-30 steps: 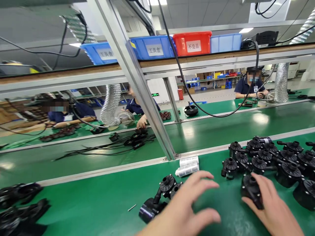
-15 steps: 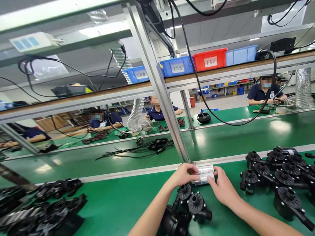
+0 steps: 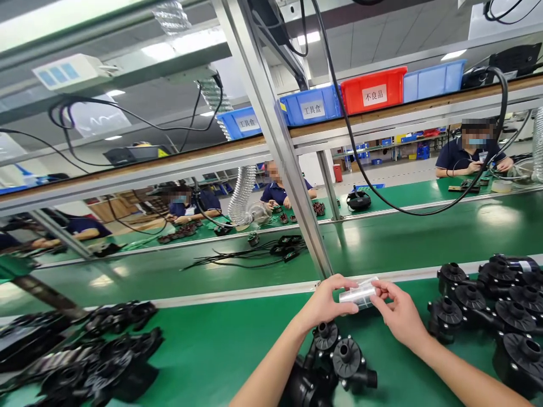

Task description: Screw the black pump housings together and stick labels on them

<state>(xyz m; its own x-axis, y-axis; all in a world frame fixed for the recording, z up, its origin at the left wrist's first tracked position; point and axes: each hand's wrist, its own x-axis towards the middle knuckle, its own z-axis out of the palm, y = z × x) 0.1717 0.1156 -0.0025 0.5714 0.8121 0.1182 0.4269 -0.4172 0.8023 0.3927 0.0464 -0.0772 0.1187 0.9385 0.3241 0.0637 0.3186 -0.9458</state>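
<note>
My left hand [image 3: 326,302] and my right hand [image 3: 396,311] together hold a small clear roll of labels [image 3: 357,294], lifted just above the green bench [image 3: 220,350]. Fingers of both hands pinch its two ends. Below my hands lie two black plastic pump bodies [image 3: 335,364] on the mat. A cluster of several more black pumps [image 3: 492,308] sits to the right of my right hand.
A slanted aluminium post [image 3: 280,147] rises just behind my hands. More black parts [image 3: 97,350] pile at the left. Beyond runs a green conveyor [image 3: 424,232] with black cables [image 3: 250,257]; other people sit working on its far side. Blue and red bins [image 3: 373,90] stand on the shelf above.
My hands left the pumps, reached to the rolls by the post, and now one roll is lifted off the bench between both hands. The view shifted left and up.
</note>
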